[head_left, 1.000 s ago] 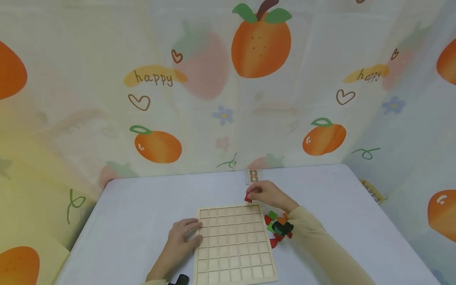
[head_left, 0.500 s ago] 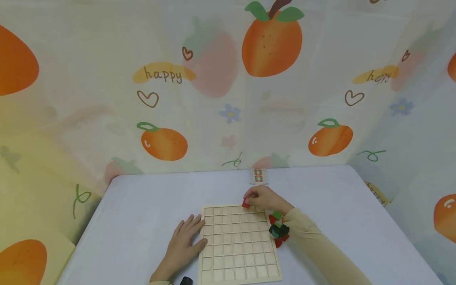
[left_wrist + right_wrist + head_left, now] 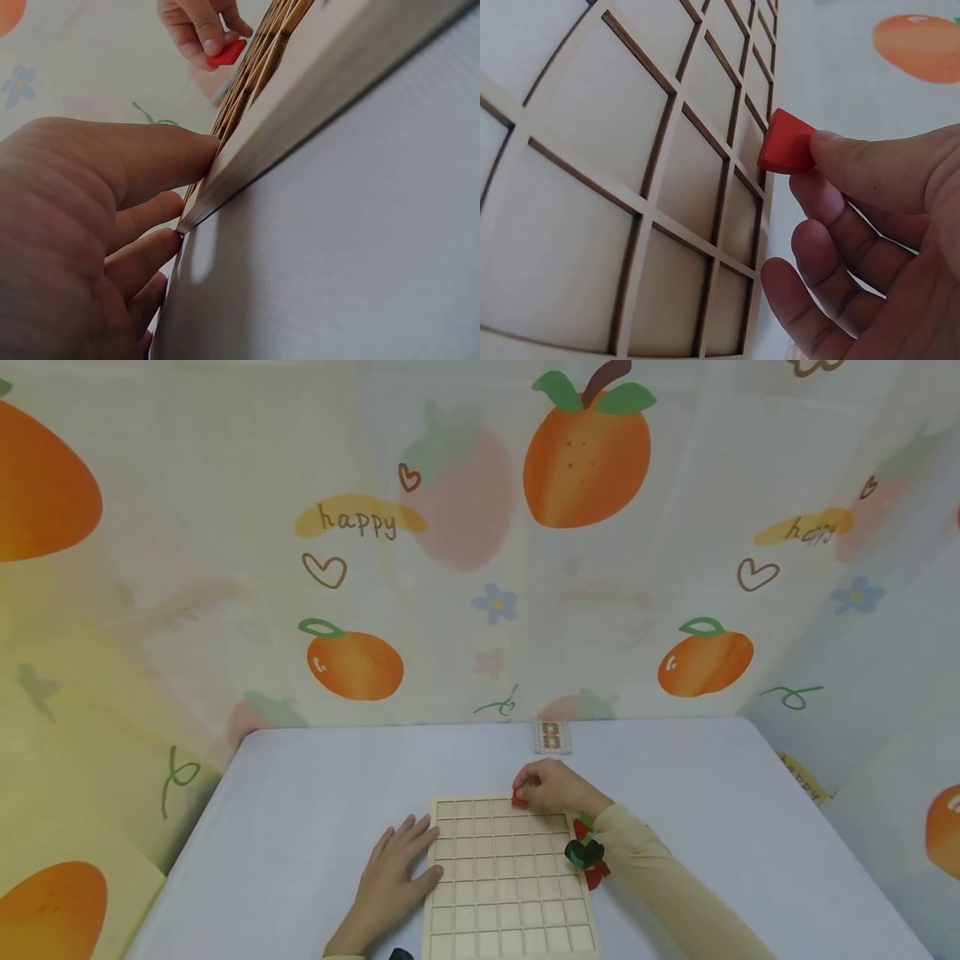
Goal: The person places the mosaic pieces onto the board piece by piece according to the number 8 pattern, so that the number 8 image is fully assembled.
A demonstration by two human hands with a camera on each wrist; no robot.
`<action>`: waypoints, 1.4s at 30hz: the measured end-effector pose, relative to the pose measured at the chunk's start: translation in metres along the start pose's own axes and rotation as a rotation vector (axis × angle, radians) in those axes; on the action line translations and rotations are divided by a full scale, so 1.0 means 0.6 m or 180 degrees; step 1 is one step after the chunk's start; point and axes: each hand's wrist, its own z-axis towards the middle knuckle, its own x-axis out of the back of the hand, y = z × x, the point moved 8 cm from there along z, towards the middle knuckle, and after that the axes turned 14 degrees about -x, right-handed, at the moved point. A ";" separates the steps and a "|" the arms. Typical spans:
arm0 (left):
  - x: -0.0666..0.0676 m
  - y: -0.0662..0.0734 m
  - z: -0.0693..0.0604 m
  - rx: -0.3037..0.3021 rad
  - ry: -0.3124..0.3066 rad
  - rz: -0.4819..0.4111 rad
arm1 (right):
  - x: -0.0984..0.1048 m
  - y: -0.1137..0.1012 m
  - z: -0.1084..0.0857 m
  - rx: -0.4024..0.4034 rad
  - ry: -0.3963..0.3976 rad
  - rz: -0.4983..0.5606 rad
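Observation:
A small red piece with one curved edge (image 3: pixel 786 144) is pinched between the thumb and index finger of my right hand (image 3: pixel 558 789). In the head view it is at the far edge of the wooden grid board (image 3: pixel 487 864), over the top row of cells. The right wrist view has the piece tilted close to the board's rim; whether they touch I cannot tell. My left hand (image 3: pixel 393 877) rests at the board's left side with fingers spread, thumb and fingertips touching the edge. The left wrist view shows its thumb (image 3: pixel 172 154) on the rim.
Several loose red and green pieces (image 3: pixel 596 875) lie right of the board, partly covered by the right wrist and its dark strap. A small patterned card (image 3: pixel 552 737) lies at the back of the white table (image 3: pixel 300 810). A fruit-printed cloth (image 3: pixel 247 527) hangs behind.
My right hand has brought the red piece leftward and down from behind the board to its far row. The left hand's fingers have straightened along the board's edge. The head view has shifted slightly.

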 end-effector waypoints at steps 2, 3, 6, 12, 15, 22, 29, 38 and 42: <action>-0.001 0.000 0.000 -0.0004 -0.0006 0.0005 | -0.003 0.000 0.001 0.0020 0.0006 -0.0049; -0.001 0.001 0.000 -0.0003 -0.0010 0.0001 | -0.004 0.000 0.002 0.0041 0.0008 -0.0070; -0.001 0.001 0.001 0.0015 -0.0019 -0.0018 | -0.006 0.000 0.003 0.0080 0.0036 -0.0146; 0.000 0.002 0.000 0.0061 -0.0030 -0.0009 | -0.014 -0.005 0.006 0.0220 0.0061 -0.0353; -0.001 0.003 0.000 0.0070 -0.0038 0.0026 | -0.016 -0.004 0.005 0.0239 0.0093 -0.0413; -0.003 0.001 -0.001 0.0065 -0.0049 0.0079 | -0.019 -0.004 0.004 0.0211 0.0125 -0.0473; -0.004 -0.001 0.000 0.0048 -0.0060 0.0126 | -0.018 -0.005 0.003 0.0176 0.0185 -0.0531; -0.003 -0.002 0.002 0.0044 -0.0059 0.0128 | -0.022 -0.005 0.008 0.0163 0.0164 -0.0492; -0.005 -0.003 0.000 0.0057 -0.0071 0.0107 | -0.020 -0.001 0.006 0.0091 0.0117 -0.0404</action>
